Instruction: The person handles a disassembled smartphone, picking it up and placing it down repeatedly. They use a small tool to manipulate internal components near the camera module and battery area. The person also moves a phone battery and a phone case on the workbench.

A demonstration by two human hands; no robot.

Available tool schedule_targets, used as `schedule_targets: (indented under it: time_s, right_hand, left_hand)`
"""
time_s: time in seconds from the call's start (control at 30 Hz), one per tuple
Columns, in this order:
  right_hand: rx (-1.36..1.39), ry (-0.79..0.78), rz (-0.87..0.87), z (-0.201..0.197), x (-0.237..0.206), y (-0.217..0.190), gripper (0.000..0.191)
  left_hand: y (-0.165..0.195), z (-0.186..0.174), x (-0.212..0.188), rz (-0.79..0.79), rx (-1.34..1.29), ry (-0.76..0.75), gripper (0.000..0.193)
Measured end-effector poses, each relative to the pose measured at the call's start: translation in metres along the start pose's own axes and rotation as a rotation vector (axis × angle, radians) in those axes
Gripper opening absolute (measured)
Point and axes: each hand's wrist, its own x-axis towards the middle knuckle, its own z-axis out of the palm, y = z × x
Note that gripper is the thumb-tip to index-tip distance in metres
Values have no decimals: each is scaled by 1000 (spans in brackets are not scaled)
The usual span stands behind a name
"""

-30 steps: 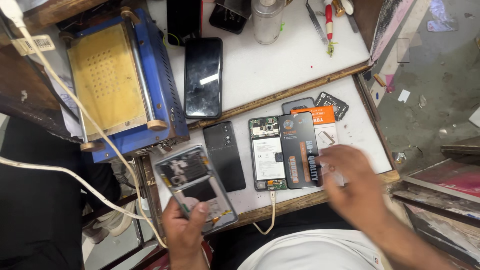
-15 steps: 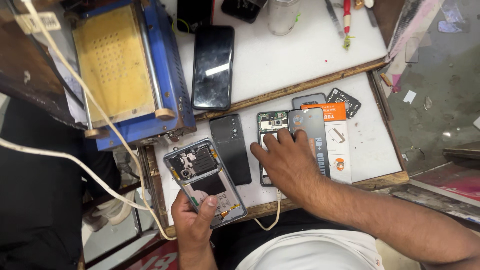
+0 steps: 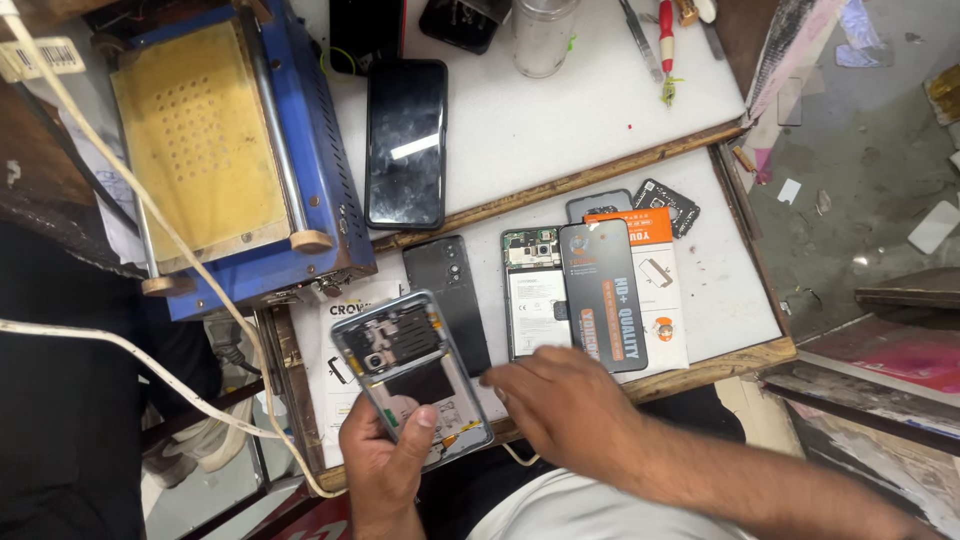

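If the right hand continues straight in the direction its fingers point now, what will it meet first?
The right hand points left, toward the opened phone frame held by the left hand. It would probably meet that frame's right edge first, though their relative heights are unclear.

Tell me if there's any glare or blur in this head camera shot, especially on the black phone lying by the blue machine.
Head view: the glossy black phone carries a bright white streak of glare across its screen; the right hand looks slightly soft beside the sharper opened silver phone frame in the left hand; lighting on the white work surface is even, with only faint shadows.
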Motion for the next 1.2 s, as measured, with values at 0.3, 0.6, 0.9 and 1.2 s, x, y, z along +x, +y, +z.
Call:
schedule_targets:
  time_s: [0.3, 0.6, 0.9, 1.2]
  right_hand:
    - [454, 50, 204, 9, -20, -2, 28]
    - [-299, -43, -26, 2, 4, 12, 50]
    - [-573, -536, 16, -65, 94, 49, 67]
    - [-602, -745, 109, -75, 122, 16, 80]
  left_hand:
    - [27, 16, 5, 3, 119, -258, 31]
    - [33, 12, 2, 57, 89, -95, 33]
    - [38, 10, -9, 72, 73, -53, 31]
    - [35, 9, -8, 85, 28, -75, 27]
